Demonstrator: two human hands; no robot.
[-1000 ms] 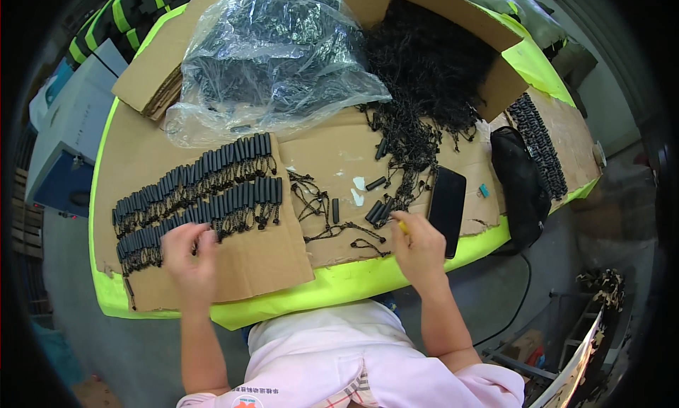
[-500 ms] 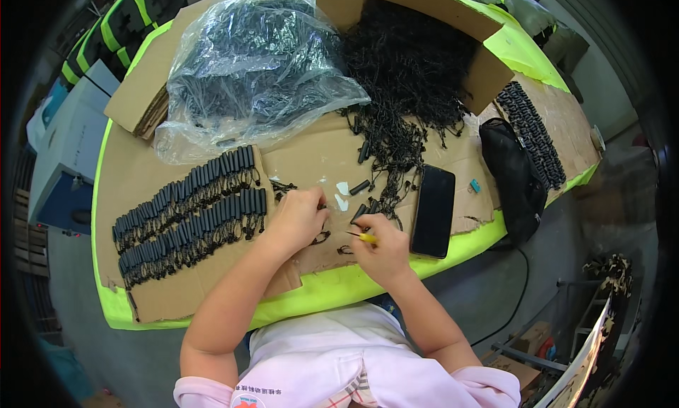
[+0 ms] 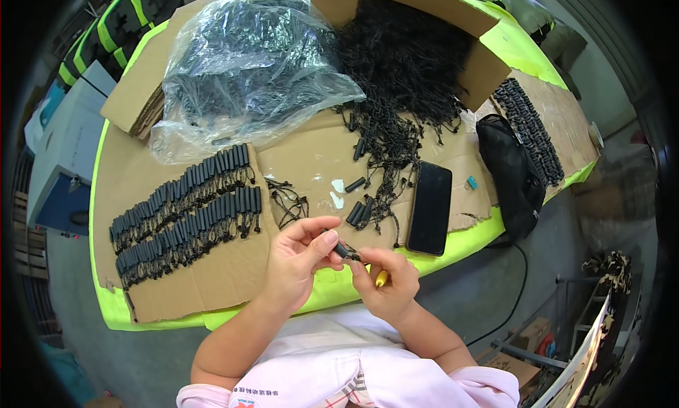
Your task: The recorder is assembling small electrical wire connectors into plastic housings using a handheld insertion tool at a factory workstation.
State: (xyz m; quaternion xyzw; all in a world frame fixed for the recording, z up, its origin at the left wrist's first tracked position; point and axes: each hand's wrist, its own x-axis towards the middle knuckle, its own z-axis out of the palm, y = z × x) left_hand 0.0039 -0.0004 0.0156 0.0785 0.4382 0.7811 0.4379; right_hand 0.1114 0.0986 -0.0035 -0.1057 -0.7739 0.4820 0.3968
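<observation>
Close to my body, over the table's near edge, my left hand (image 3: 300, 259) pinches a small black tube (image 3: 341, 250) between thumb and fingers. A black cord (image 3: 353, 257) comes out of the tube's right end, and the fingertips of my right hand (image 3: 389, 284) close on it. Tucked in that same hand is a yellow-handled tool (image 3: 382, 278); its tip is hidden. Beyond my hands lie a few loose black tubes (image 3: 360, 212) and several looped black cords (image 3: 288, 201). Tubes fitted with cord loops (image 3: 187, 231) stand in two neat rows on cardboard at the left.
A black phone (image 3: 430, 210) lies right of my hands, beside a black pouch (image 3: 511, 174). Farther back, a clear plastic bag (image 3: 247, 75) of dark pieces sits next to a cardboard box (image 3: 484, 72) spilling tangled black cords (image 3: 403, 61). Bundled cords (image 3: 529, 128) line the right side.
Both hands have drawn back toward my body and come together on one tube with its cord. The looped cords that my left hand partly covered now show.
</observation>
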